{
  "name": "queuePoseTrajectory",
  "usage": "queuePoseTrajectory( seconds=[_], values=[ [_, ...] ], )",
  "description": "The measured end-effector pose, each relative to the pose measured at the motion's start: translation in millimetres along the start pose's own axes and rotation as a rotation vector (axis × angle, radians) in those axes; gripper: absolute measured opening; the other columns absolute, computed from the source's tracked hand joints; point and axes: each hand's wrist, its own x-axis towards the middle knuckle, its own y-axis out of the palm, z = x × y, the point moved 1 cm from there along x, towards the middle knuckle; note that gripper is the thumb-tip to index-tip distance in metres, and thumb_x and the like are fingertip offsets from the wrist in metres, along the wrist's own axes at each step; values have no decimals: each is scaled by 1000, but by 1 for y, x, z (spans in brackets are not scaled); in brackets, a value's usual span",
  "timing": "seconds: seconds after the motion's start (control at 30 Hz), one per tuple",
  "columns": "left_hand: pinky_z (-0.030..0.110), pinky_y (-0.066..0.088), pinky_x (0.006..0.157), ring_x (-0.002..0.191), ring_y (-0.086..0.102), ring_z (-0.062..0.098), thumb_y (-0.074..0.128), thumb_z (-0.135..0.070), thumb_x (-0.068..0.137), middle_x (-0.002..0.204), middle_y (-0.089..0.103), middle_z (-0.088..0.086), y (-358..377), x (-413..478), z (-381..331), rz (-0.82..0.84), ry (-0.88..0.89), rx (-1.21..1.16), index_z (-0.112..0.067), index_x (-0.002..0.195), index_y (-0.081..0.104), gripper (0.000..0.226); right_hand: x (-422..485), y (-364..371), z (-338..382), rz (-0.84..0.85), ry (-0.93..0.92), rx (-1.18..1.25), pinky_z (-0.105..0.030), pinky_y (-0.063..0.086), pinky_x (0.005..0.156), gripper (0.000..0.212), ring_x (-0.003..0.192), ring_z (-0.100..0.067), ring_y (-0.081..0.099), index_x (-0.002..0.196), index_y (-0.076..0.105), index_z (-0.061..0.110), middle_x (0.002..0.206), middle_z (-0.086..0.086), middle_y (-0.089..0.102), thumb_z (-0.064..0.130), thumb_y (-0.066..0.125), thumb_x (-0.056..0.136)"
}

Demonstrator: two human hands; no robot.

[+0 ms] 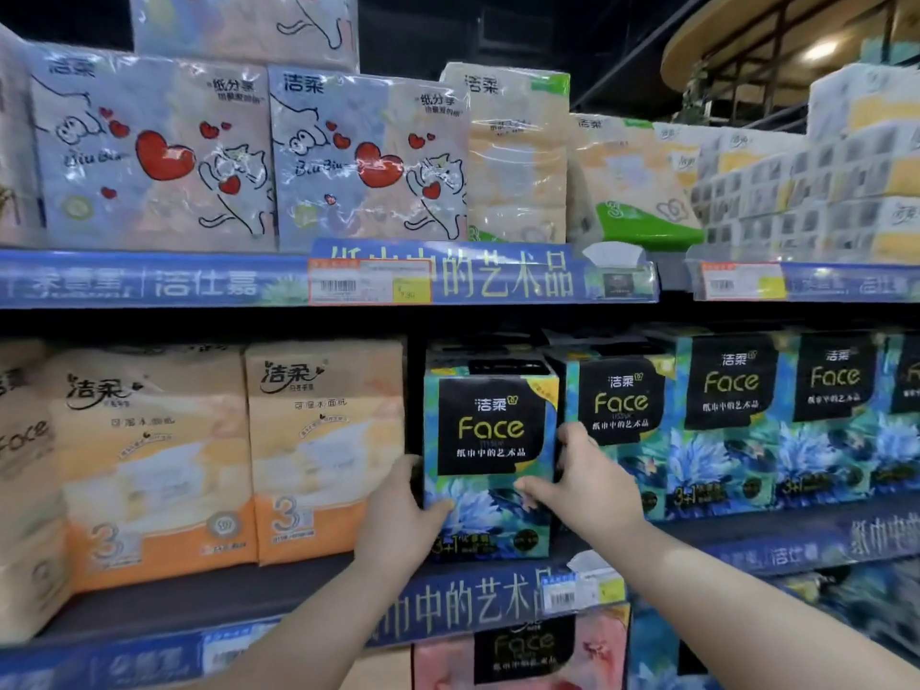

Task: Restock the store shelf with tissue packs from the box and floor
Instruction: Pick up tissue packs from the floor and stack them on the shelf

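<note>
tissue pack (490, 460) stands upright, label facing outward, grasped between left grip (401, 510) and right grip (587, 483).

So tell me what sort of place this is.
Most likely a supermarket's tissue aisle: shelves stacked with wrapped tissue packs, barcoded price tags on the shelf edge, and both hands placing a blue Face pack.

Tissue packs (490, 455) on shelf (199, 597)

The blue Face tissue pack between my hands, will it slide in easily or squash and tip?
The tissue pack looks film-wrapped, so it probably slides easily. Being soft tissue, it likely gives a little under the left hand and right hand. Its flat base suggests little tipping.
</note>
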Motion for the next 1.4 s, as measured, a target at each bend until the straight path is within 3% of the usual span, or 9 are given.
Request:
queuePoseTrajectory(
  seconds=[0.13, 0.27, 0.37, 0.47, 0.67, 0.8, 0.87, 1.23, 1.4],
  values=[
    [27, 48, 82, 105, 61, 19, 75, -32, 76, 122, 63, 2, 10, 3, 2, 84, -43, 7, -18, 143, 33, 80, -2, 2, -25, -88, 14, 42, -31, 50, 76, 83, 113, -19, 50, 129, 36, 16, 127, 1, 45, 60, 71, 68],
    [22, 39, 63, 76, 55, 10, 70, -34, 82, 109, 66, 3, 19, 6, -2, 16, -75, 77, -12, 145, 31, 78, -2, 4, -48, -122, 90, 44, -43, 46, 99, 107, 136, -26, 32, 145, 18, 19, 149, -5, 26, 62, 72, 64],
    [26, 45, 72, 92, 62, 19, 69, -31, 82, 112, 67, 4, 28, 9, -9, -34, -91, 69, -11, 137, 41, 65, -1, 6, -57, -46, 158, 49, -48, 35, 108, 117, 144, -31, 15, 150, 0, 23, 158, -3, -2, 62, 72, 65],
    [29, 48, 72, 98, 64, 24, 69, -31, 82, 112, 67, 5, 37, 11, -13, -54, -105, 83, -9, 136, 41, 64, 5, 9, -64, 30, 198, 98, -47, 24, 114, 119, 145, -33, 6, 149, -8, 22, 158, -6, -13, 56, 73, 69],
    [27, 46, 80, 106, 61, 22, 74, -28, 79, 119, 63, 4, 37, 6, -6, -3, -67, 46, -12, 128, 41, 62, 9, 17, -65, 17, 204, 161, -45, 27, 112, 118, 146, -33, 1, 149, -13, 23, 157, -6, -18, 47, 74, 73],
    [30, 43, 96, 120, 54, 22, 76, -27, 76, 135, 54, 4, 37, 9, 0, 65, -96, 3, -13, 149, 13, 98, 8, 20, -66, 14, 183, 166, -45, 20, 115, 117, 146, -35, -1, 149, -14, 23, 157, -8, -18, 47, 73, 74],
    [29, 44, 95, 119, 56, 23, 73, -28, 80, 134, 55, 5, 39, 11, 0, 93, -107, 53, -12, 151, 5, 100, 8, 20, -67, 12, 172, 166, -45, 19, 115, 116, 145, -36, -1, 149, -14, 22, 157, -9, -17, 47, 72, 74],
    [31, 45, 95, 118, 56, 24, 72, -25, 80, 132, 57, 5, 44, 17, 0, 102, -123, 37, -12, 148, 19, 88, 6, 16, -71, 49, 166, 182, -46, 25, 113, 112, 146, -34, -1, 149, -13, 25, 157, -7, -18, 43, 71, 78],
    [27, 41, 94, 112, 54, 18, 75, -17, 78, 133, 54, 4, 38, 14, 3, 171, -134, -134, -17, 149, 16, 92, 9, 2, -71, -76, 69, 21, -49, 28, 113, 102, 146, -33, -1, 150, -6, 23, 157, -9, -16, 43, 67, 81]
  ],
)
